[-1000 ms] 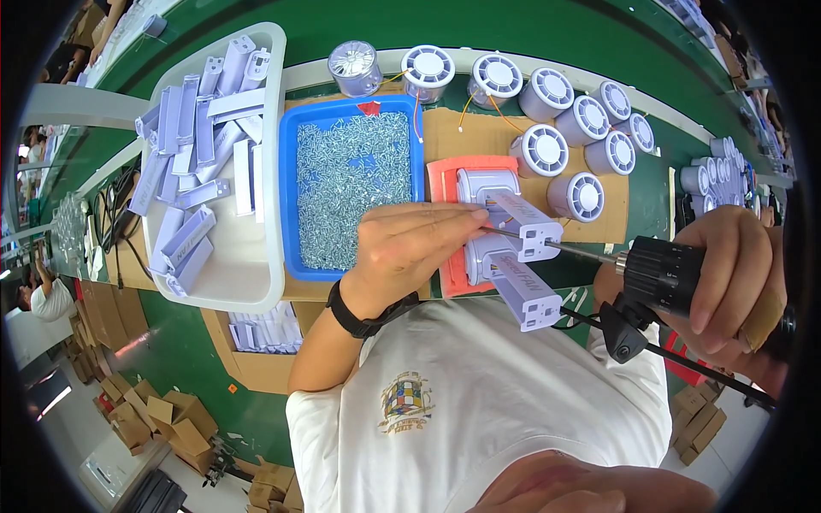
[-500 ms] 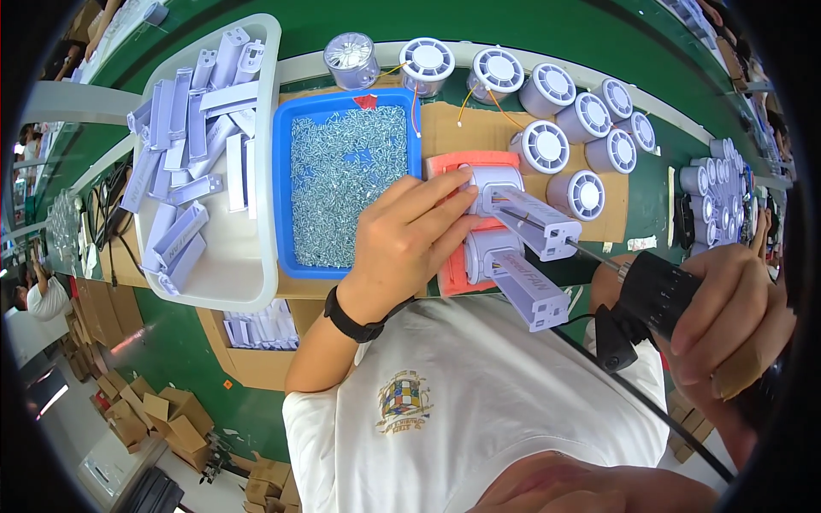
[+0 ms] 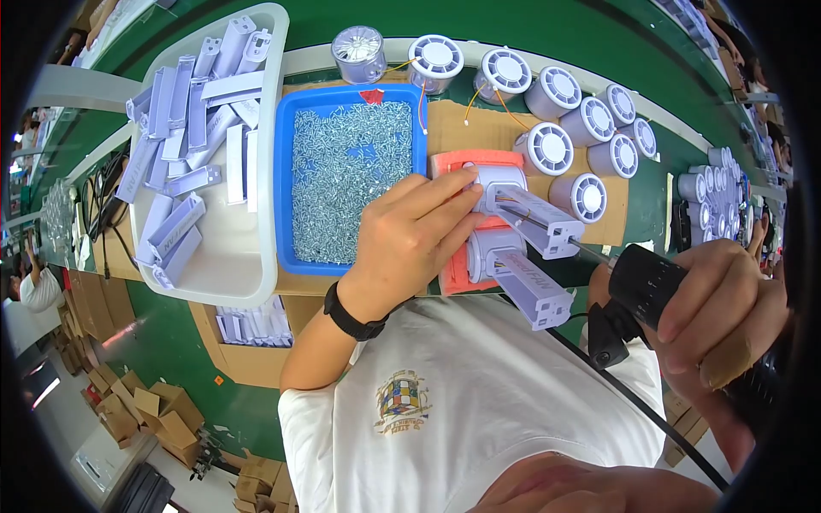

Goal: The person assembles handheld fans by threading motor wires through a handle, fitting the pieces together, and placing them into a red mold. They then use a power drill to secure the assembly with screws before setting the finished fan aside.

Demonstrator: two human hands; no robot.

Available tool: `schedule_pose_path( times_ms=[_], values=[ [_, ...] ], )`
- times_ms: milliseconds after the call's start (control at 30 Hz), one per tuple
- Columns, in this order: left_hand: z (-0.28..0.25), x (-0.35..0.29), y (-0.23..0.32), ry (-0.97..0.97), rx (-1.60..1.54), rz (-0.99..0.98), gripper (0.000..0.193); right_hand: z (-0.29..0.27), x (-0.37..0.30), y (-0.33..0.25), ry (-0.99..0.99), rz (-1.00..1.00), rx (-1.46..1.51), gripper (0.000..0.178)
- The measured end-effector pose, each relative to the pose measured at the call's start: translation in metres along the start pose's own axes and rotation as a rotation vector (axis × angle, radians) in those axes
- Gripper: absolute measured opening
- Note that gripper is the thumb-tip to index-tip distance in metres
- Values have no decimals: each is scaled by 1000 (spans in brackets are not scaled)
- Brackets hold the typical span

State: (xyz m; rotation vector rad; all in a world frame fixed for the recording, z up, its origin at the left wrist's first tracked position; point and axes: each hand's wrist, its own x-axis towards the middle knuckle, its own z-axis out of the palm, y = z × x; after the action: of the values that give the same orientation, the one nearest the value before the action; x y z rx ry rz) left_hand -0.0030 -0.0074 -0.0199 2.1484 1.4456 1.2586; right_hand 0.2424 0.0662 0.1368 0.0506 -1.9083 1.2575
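Observation:
My left hand (image 3: 419, 231), a black band at its wrist, has its fingers pressed together against the base of a white fan body (image 3: 500, 186). That body lies in an orange-red foam holder (image 3: 479, 159), its trough-shaped handle (image 3: 547, 229) pointing right, with thin wires inside. A second white fan body (image 3: 489, 253) lies beside it, closer to me. My right hand (image 3: 727, 308) is wrapped round a black electric screwdriver (image 3: 647, 280). The screwdriver's thin bit (image 3: 590, 253) reaches the end of the first handle; whether a screw sits at its tip is hidden.
A blue tray (image 3: 285, 184) of small silver screws stands left of the holder. Further left, a white bin (image 3: 231, 248) holds handle shells. Several round white fan heads (image 3: 547, 147) stand on cardboard behind. A black cable (image 3: 637, 406) runs past my right side.
My right hand and the screwdriver have shifted slightly left, with the bit still at the handle's end. My left hand keeps its place on the fan body. The whole view has shifted a little.

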Motion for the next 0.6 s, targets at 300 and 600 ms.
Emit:
schedule_pose_path(
  times_ms=[300,600],
  values=[
    [-4,-7,3,24,-2,-9,29,6,-2,12,-50,-94,72,82],
    [-9,-15,26,20,94,1,27,38,15,-5,111,-142,75,77]
  ],
)
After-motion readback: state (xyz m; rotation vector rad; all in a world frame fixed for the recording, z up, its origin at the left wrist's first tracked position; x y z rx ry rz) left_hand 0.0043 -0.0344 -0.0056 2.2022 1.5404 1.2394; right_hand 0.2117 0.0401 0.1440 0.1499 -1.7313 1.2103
